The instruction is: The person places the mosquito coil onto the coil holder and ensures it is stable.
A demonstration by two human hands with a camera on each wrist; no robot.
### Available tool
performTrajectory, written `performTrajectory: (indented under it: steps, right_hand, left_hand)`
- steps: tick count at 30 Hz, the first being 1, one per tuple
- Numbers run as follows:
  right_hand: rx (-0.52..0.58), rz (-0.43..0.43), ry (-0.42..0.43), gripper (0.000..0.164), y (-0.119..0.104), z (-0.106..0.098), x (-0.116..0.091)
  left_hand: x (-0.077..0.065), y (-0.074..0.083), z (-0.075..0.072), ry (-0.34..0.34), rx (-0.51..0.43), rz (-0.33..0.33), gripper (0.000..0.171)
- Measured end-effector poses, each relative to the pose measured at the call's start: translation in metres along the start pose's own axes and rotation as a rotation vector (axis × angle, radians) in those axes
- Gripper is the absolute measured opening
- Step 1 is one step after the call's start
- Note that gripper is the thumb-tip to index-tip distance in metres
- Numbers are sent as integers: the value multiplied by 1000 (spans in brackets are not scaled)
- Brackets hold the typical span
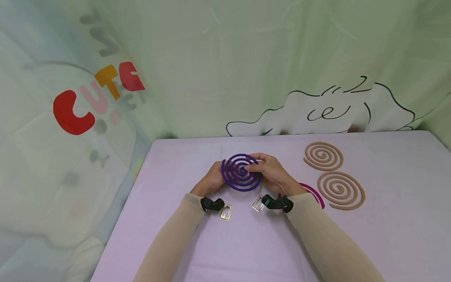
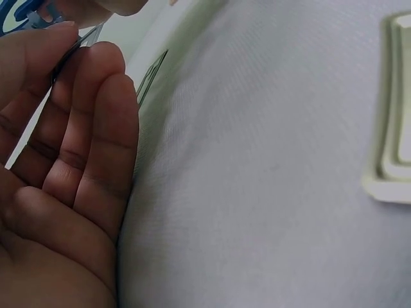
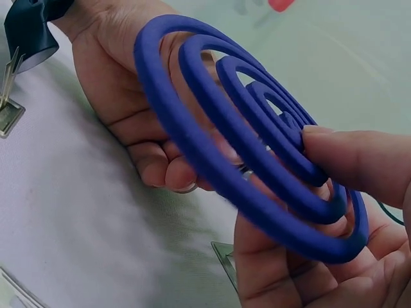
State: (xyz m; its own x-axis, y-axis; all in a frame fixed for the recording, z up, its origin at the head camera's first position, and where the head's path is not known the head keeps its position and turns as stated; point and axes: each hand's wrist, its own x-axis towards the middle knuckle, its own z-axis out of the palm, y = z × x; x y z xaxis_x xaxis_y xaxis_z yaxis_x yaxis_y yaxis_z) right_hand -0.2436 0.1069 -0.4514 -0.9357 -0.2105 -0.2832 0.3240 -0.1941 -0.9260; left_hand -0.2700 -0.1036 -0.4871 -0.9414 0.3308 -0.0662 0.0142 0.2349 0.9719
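A purple-blue mosquito coil (image 1: pixel 242 170) is held up above the table between both hands. My right hand (image 1: pixel 275 172) pinches it near its centre, thumb on the near face and fingers behind, as the right wrist view also shows. Behind the coil lies my left hand (image 1: pixel 212 179), partly covered by it in the head view. In the left wrist view its thumb and fingertips pinch a thin metal piece (image 2: pixel 66 59), which runs up toward the coil's centre; its full shape is hidden.
Two flat rectangular metal stands lie near the wrists, one on the left (image 1: pixel 222 212), one on the right (image 1: pixel 254 206). A magenta coil (image 1: pixel 318 197) lies partly under the right forearm. Two tan coils, a far one (image 1: pixel 322 156) and a nearer one (image 1: pixel 339 189), lie to the right.
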Motion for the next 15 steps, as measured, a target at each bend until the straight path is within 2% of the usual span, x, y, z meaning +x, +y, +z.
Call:
performTrajectory:
  steps: [15]
  right_hand:
    - [-41, 8, 31, 50, -1, 4, -2]
  left_hand:
    - [0, 0, 1, 18, 33, -5, 12]
